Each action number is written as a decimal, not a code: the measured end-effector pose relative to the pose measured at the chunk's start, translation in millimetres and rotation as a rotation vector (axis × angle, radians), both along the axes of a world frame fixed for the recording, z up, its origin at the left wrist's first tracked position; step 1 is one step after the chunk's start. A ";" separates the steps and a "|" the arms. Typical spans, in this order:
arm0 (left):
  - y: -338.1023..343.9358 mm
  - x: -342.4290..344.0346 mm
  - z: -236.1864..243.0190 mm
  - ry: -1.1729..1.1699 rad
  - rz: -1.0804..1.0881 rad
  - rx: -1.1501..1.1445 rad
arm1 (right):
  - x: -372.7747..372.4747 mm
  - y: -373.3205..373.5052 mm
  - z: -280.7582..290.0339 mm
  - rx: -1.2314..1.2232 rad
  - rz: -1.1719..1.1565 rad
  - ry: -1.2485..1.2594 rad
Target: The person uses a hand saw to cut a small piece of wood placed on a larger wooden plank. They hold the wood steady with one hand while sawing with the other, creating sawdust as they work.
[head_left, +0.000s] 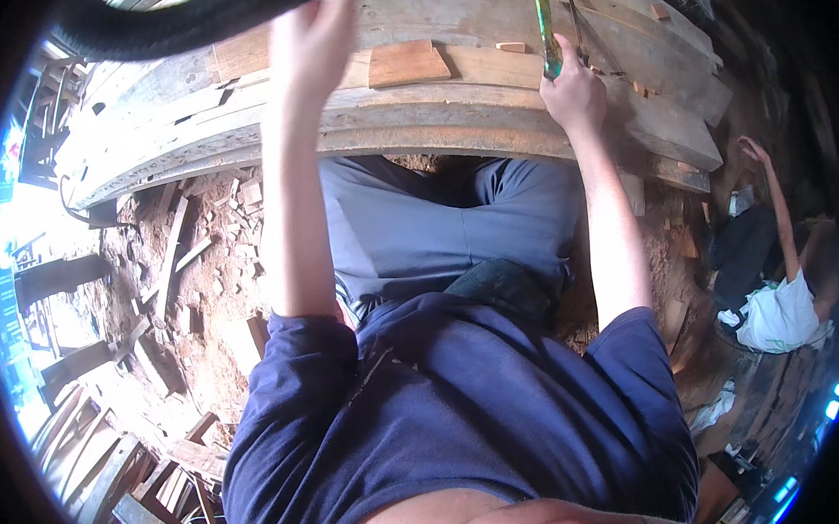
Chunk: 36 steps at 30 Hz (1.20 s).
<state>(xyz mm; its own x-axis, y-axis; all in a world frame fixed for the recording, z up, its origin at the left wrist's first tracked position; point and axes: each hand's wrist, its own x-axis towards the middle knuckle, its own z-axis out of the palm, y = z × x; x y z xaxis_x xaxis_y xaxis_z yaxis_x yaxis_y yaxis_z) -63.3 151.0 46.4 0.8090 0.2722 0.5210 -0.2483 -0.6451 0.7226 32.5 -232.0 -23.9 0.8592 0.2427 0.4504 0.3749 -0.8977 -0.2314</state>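
My left hand (310,30) is raised at the top edge over the wooden planks (484,112), beside a black curved strap-like object (153,40); it is blurred and its fingertips are out of sight. My right hand (572,86) is closed on a long, narrow green object (545,22) near the right of the planks. A thin dark rod (575,12) stands just right of it. A small rectangular board (405,64) and small wood pieces (511,47) lie on the planks between and around my hands.
My legs in grey trousers are under the plank edge. Wood offcuts (172,247) litter the dirt ground at left, with stacked scraps (122,466) lower left. Another person in a white shirt (777,310) sits at the right, one arm raised, near a dark plank surface (776,425).
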 end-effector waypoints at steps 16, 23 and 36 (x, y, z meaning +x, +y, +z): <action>-70.7 48.3 -93.3 0.263 0.151 0.631 | 4.7 -2.7 -6.2 -0.011 0.014 -0.059; -73.7 45.1 -68.8 -0.274 0.299 0.723 | 3.1 -1.2 -2.1 0.007 -0.007 0.014; -84.4 64.9 -57.8 -0.345 0.334 0.688 | 0.5 -0.2 -1.2 0.000 -0.005 -0.029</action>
